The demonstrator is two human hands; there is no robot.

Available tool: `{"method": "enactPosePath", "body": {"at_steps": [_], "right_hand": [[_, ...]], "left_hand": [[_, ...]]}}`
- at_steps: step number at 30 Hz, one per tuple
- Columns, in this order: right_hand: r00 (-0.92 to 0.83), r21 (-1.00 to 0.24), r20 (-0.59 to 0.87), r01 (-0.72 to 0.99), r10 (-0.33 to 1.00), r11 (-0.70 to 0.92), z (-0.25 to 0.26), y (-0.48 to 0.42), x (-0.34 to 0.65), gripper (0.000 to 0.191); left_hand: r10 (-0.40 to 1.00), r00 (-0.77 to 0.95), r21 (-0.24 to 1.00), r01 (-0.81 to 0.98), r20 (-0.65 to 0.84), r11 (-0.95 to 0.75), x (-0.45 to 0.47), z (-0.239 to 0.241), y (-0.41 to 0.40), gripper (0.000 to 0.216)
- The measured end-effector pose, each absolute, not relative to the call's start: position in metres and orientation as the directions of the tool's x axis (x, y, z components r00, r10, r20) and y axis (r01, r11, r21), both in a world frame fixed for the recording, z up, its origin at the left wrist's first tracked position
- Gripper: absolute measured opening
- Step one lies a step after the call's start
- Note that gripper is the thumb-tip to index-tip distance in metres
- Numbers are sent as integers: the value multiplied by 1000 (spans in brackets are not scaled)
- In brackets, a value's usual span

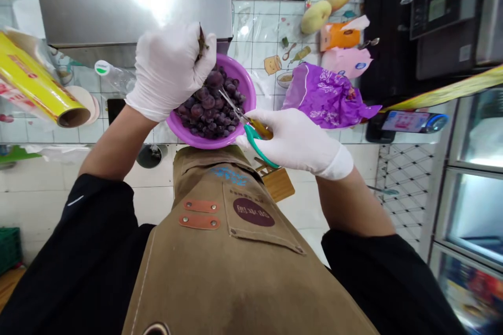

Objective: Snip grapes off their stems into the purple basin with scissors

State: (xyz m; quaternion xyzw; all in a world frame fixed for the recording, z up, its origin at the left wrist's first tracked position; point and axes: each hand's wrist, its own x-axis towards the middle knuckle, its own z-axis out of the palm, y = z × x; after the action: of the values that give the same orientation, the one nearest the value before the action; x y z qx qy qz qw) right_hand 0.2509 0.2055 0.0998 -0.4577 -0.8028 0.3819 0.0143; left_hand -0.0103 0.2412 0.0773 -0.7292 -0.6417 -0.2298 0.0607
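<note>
A purple bowl full of dark grapes sits at the counter's near edge. My left hand, in a white glove, is closed round the stem of a grape bunch and holds it above the bowl. My right hand, also gloved, grips a pair of scissors with green and yellow handles. The blades point into the grapes just below the left hand.
A yellow roll of cling film lies at the left. A steel box stands behind the bowl. A purple bag, an orange carton and two mangoes lie at the right, with a phone beyond.
</note>
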Motion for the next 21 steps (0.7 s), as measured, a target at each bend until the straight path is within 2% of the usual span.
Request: {"method": "enactPosePath", "body": {"at_steps": [2,5,8,11,15,19,21], "right_hand": [[-583,-611,-322,730,746,307,102,201,250,28],[-580,-591,-323,741,747,320,102,197,246,29],[-572,-594,-305,739,761,318,101,199,241,29],[-561,-550,-299,762,772,341,103,204,240,30],[-599,-463,-283,769,749,441,110,210,241,31],[-616,-401,-302,774,727,490,115,215,241,34],[-617,-405,-318,775,720,485,113,220,241,36]], "left_hand": [[923,73,158,977,378,-142,-8,77,243,40],[940,13,235,967,342,-99,-11,65,249,46],[880,61,302,926,471,-226,-18,54,253,51],[829,108,264,918,549,-295,-18,54,250,52],[854,70,329,905,515,-272,-9,63,240,50],[902,56,298,934,427,-199,0,70,236,45],[923,27,326,931,384,-163,2,71,237,44]]}}
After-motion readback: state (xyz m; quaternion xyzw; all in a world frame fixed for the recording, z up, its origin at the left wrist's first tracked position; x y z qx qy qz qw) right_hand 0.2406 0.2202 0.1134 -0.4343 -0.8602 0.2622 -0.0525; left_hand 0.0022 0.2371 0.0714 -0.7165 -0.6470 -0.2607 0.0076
